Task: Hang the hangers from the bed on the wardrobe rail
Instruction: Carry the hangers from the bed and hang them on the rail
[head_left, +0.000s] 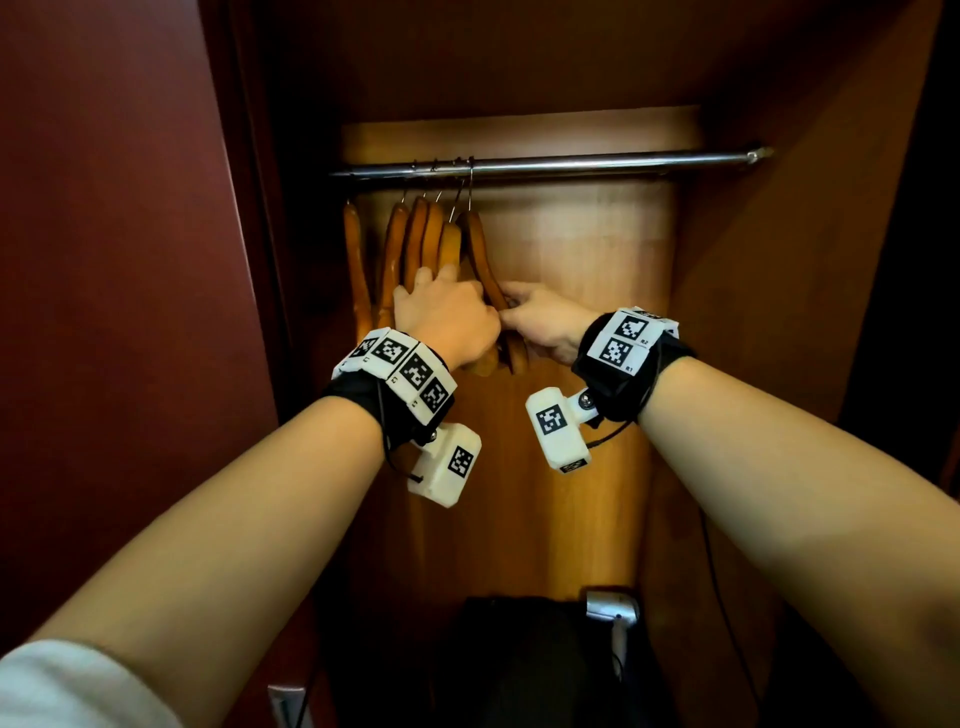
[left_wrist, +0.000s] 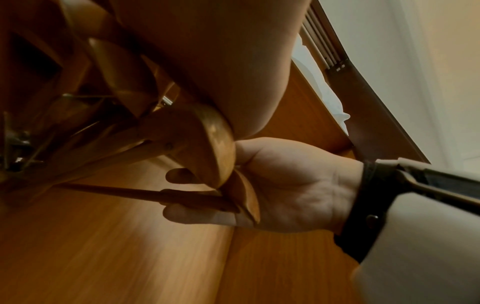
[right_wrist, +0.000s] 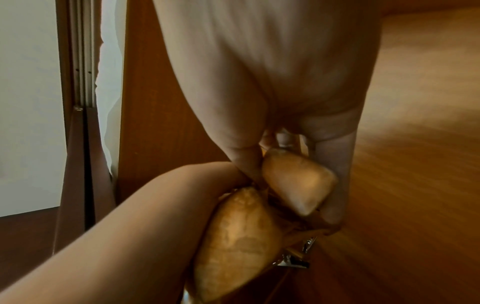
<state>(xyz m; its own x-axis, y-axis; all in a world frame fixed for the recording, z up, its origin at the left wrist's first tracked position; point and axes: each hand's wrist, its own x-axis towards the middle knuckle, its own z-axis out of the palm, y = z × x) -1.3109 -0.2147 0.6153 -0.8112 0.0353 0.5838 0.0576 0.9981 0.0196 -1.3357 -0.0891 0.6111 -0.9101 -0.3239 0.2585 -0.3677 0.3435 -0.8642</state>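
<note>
Several wooden hangers (head_left: 415, 234) hang bunched at the left end of the metal wardrobe rail (head_left: 571, 165). My left hand (head_left: 436, 291) lies on them, fingers spread and straight against the wood. My right hand (head_left: 519, 306) pinches the lower arm of the rightmost hanger (head_left: 480, 249), whose hook sits over the rail. In the left wrist view, the right hand (left_wrist: 291, 185) curls round that hanger's end (left_wrist: 207, 148) and its crossbar. The right wrist view shows fingers on either side of the rounded hanger end (right_wrist: 296, 183), with my left forearm (right_wrist: 130, 216) beside it.
The rail's right half (head_left: 675, 158) carries nothing. A dark red wardrobe door (head_left: 104, 260) stands at the left, a side wall at the right. At the wardrobe's bottom sit a black bag (head_left: 519, 660) and a silver object (head_left: 613, 613).
</note>
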